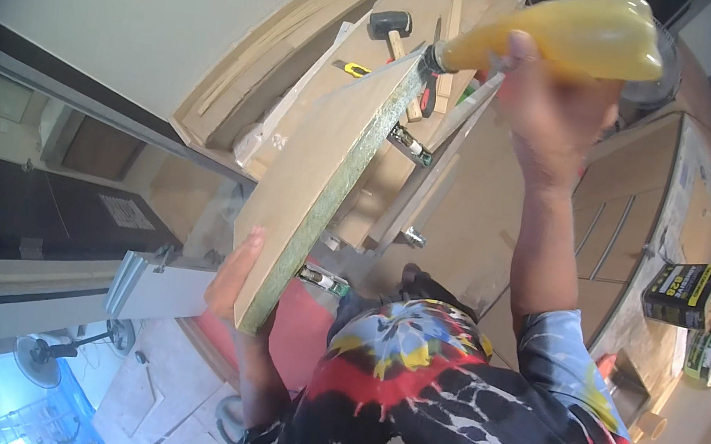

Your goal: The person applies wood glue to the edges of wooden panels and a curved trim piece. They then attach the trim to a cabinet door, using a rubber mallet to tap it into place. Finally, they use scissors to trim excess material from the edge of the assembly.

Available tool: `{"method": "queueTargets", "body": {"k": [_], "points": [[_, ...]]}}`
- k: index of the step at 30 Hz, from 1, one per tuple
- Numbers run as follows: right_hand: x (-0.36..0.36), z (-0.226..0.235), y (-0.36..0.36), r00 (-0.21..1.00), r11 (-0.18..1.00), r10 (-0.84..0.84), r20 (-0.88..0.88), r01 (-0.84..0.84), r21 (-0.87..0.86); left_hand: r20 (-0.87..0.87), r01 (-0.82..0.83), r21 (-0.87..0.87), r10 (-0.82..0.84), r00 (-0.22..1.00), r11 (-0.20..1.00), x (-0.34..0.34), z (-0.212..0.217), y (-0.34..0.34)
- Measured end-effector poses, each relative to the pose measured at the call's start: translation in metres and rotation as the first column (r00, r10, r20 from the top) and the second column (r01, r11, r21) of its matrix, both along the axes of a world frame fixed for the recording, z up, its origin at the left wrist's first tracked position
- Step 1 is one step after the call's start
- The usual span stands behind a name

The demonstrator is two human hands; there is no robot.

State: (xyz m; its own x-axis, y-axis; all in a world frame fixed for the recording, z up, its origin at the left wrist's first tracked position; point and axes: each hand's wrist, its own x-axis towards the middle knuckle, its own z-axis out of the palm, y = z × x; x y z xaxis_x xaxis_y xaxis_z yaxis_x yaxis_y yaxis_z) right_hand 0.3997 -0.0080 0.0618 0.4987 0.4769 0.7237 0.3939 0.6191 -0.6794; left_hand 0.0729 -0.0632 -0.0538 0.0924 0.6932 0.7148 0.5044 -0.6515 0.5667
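My right hand [557,115] is wrapped round a clear plastic bottle [588,37] of yellow liquid, tipped on its side. The bottle's dark neck meets the far corner of a cabinet door panel [332,137], at its greenish raw edge [337,190]. That panel stands tilted on its side, its pale face turned left. My left hand [237,273] grips the panel's near end, with fingers on the pale face; the rest of the hand is partly hidden behind it. Two metal hinges, a far one [410,144] and a near one [324,279], stick out from the panel's right side.
Beyond the panel, a black-headed mallet [390,26] and a yellow utility knife [352,69] lie on a wooden worktop. Long wood strips [260,63] lean at the left. A black-and-yellow can [684,291] stands on the right counter. A fan [41,362] is at lower left.
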Motion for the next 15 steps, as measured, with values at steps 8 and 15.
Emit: {"method": "queueTargets", "body": {"k": [8, 15], "points": [[-0.003, 0.000, 0.004, 0.998, 0.998, 0.054, -0.044, -0.056, -0.033, -0.063, -0.015, 0.096, 0.022, 0.998, 0.995, 0.002, -0.005, 0.003], [-0.002, -0.004, 0.001, 0.974, 0.989, -0.140, 0.179, 0.131, 0.061, -0.075, -0.034, 0.045, 0.037, 0.997, 0.998, -0.002, -0.010, -0.003]]}}
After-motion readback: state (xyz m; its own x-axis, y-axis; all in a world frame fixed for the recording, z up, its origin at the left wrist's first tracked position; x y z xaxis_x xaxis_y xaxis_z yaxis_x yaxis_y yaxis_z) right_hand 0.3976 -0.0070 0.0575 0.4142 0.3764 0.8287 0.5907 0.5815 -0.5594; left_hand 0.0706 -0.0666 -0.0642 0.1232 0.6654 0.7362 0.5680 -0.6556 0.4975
